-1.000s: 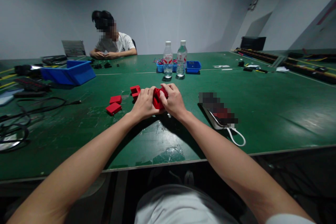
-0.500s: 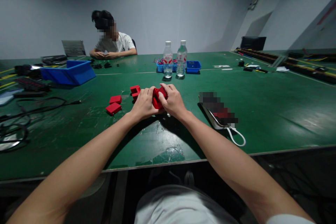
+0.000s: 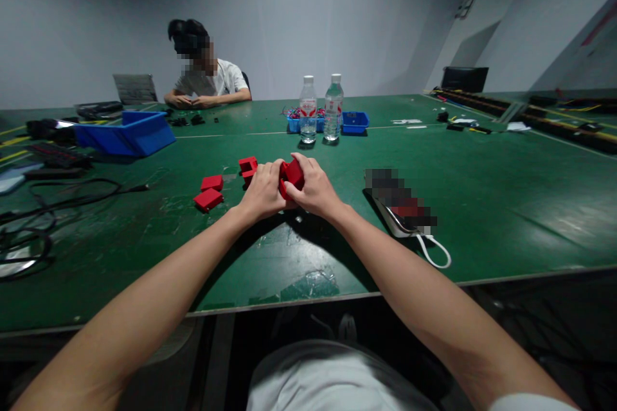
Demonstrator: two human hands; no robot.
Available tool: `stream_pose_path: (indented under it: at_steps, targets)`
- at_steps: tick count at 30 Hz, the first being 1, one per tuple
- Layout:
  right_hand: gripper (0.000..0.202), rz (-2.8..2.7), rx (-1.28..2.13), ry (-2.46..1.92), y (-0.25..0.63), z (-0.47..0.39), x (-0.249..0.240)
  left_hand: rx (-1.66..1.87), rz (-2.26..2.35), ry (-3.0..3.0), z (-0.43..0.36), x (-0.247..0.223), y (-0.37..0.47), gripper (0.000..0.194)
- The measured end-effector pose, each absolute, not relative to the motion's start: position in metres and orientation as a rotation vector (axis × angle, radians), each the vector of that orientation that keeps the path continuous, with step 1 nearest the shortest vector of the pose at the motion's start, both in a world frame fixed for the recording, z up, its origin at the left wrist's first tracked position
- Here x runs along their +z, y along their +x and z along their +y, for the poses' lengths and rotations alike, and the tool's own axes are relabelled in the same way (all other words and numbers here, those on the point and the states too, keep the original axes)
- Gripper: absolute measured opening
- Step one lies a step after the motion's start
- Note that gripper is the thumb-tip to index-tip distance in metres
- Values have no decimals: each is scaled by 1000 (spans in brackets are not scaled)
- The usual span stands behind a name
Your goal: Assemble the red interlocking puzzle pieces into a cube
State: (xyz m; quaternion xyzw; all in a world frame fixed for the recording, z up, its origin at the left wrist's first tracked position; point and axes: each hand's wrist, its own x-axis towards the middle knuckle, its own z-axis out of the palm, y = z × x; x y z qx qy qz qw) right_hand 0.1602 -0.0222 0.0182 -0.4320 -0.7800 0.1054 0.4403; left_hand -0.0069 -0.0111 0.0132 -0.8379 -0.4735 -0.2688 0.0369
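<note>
Between my two hands is a red plastic part (image 3: 292, 174), partly covered by fingers; whether it is one piece or two I cannot tell. My left hand (image 3: 265, 190) grips it from the left, and my right hand (image 3: 314, 186) wraps round its right side with the thumb across the front. Just left of my left hand stands a red open-sided piece (image 3: 248, 166), its right end hidden behind the fingers. Farther left, a red block (image 3: 212, 182) lies behind another red block (image 3: 209, 199) on the green table (image 3: 299, 263).
A phone (image 3: 398, 205) with a white cable lies right of my hands. Two water bottles (image 3: 308, 110) stand before small blue bins (image 3: 355, 122). A large blue bin (image 3: 126, 133) and black cables (image 3: 96, 185) are at the left. A person (image 3: 212, 80) sits across the table.
My right hand has shifted slightly left and its thumb has moved left over the red part, which has turned a little. My left hand has barely moved.
</note>
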Motion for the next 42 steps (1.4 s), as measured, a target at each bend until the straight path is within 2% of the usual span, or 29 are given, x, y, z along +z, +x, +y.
stream_pose_path:
  at_steps: [21, 25, 30, 35, 42]
  targets:
    - [66, -1972, 397, -1105, 157, -24, 14, -851, -1453, -2574, -8, 9, -8, 83]
    - [73, -1833, 569, -1110, 153, -24, 13, -944, -1495, -2668, -4, 6, -12, 89]
    - [77, -1622, 948, -1163, 151, -19, 16, -1042, -1458, -2847, 0, 7, -15, 98]
    - [62, -1368, 1258, -1093, 152, -13, 18, -1052, -1475, -2931, 1, 9, -18, 112]
    - [49, -1284, 1390, -943, 151, -21, 21, -1056, -1428, -2976, -2, 11, -20, 109]
